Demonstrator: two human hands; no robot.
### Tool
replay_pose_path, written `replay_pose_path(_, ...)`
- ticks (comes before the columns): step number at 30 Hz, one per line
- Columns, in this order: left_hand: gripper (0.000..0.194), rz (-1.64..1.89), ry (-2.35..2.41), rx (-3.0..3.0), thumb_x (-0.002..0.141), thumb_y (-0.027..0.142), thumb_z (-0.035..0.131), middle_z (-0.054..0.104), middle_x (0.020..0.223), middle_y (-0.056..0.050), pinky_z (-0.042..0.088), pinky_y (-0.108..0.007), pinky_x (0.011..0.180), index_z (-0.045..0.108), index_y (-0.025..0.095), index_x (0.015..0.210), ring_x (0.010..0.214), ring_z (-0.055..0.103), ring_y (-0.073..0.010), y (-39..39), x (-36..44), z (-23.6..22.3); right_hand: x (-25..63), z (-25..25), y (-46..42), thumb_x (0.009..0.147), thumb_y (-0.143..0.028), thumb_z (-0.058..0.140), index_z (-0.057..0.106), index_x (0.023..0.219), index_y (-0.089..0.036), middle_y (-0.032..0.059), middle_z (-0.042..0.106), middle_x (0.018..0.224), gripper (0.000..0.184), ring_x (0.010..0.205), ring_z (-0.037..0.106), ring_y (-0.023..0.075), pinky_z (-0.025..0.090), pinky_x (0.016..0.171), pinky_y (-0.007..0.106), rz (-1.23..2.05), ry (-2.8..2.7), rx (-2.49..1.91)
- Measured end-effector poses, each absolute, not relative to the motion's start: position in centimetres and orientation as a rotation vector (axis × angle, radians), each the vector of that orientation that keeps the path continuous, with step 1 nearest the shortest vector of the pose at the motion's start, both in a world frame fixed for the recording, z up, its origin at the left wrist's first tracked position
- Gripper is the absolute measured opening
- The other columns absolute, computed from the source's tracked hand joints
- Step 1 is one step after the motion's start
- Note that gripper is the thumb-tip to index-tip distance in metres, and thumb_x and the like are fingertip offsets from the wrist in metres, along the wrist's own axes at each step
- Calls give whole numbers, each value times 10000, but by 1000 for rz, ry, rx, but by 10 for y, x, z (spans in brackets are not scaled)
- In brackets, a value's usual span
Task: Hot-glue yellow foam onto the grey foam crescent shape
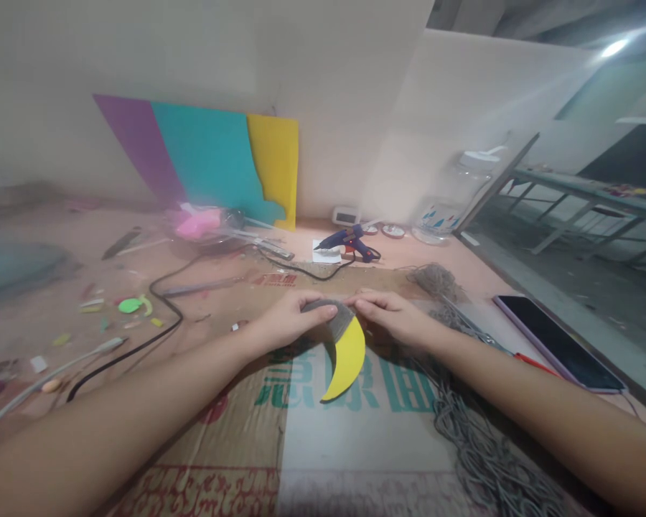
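Note:
A yellow crescent moon cutout (349, 359) hangs point-down in front of me, its upper part covered in closely wound grey yarn (340, 314). My left hand (306, 316) grips this wrapped end, thumb on the near face and fingers behind. At the right edge of the wrapping, my right hand (387, 314) pinches the yarn between thumb and fingers; the strand itself is hard to make out. Below my right forearm lies a loose heap of grey yarn (479, 438), and more yarn (436, 280) is bunched beyond my right hand.
Printed cardboard (237, 424) covers the table under my hands. A blue glue gun (349, 240) rests behind, its black cord running left. A phone (560, 337) lies right, a clear bottle (452, 194) back right. Coloured scraps (130, 306) are scattered left; a coloured board (209, 161) leans behind.

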State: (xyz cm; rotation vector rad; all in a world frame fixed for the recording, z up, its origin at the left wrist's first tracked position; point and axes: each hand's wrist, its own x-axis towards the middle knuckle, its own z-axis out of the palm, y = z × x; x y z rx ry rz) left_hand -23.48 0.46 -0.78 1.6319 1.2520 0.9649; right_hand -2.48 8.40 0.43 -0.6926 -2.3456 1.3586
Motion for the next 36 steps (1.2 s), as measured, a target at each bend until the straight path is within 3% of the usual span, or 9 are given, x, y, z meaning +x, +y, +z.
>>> replay_pose_path(3,386,950,1251,1624,818,474,543,623,751,-11,372,-216,584,678,130,928,678,527,-139,5,-234,-8,-25,4,84,898,-577,464,643,1043,-151,9,512,715,485,634,487,132,369,541,240,1470,-2277,-731)
replay_pose_path(8,382,951,1268,1614,803,482,554,597,703,-4,371,-214,574,667,122,859,653,511,-133,5,-233,-8,-27,9,81,852,-606,523,609,881,-158,3,510,707,458,634,470,130,370,563,245,1475,-2301,-693)
replay_pose_path(22,327,926,1272,1699,816,445,546,628,740,-9,415,-236,643,672,144,818,714,543,-153,2,-231,-7,-30,11,80,843,-494,583,618,708,-178,14,516,730,345,687,505,151,400,634,283,1280,-2389,-650)
replay_pose_path(25,340,1025,1272,1597,786,450,594,613,730,-2,405,-224,597,657,147,927,643,526,-126,3,-229,-7,-30,10,78,852,-455,576,605,697,-176,4,504,701,320,629,483,134,387,584,269,1240,-2386,-674)
replay_pose_path(28,471,1192,1287,1364,792,501,574,550,650,31,343,-198,477,569,148,1104,500,450,-88,6,-227,-8,-29,8,78,845,-442,579,595,741,-166,-7,514,668,294,573,468,120,369,534,251,1246,-2257,-778)
replay_pose_path(33,398,1112,1281,1434,783,527,564,551,639,8,367,-205,493,596,132,815,535,484,-98,7,-226,-12,-29,8,80,837,-420,580,581,749,-159,-13,530,657,275,590,476,124,374,553,249,1160,-2142,-822)
replay_pose_path(36,348,1066,1305,1524,776,478,590,581,677,-10,407,-224,569,616,131,770,612,528,-122,6,-226,-14,-29,7,79,843,-405,571,584,747,-163,-11,537,668,260,606,483,129,381,567,253,1101,-2153,-811)
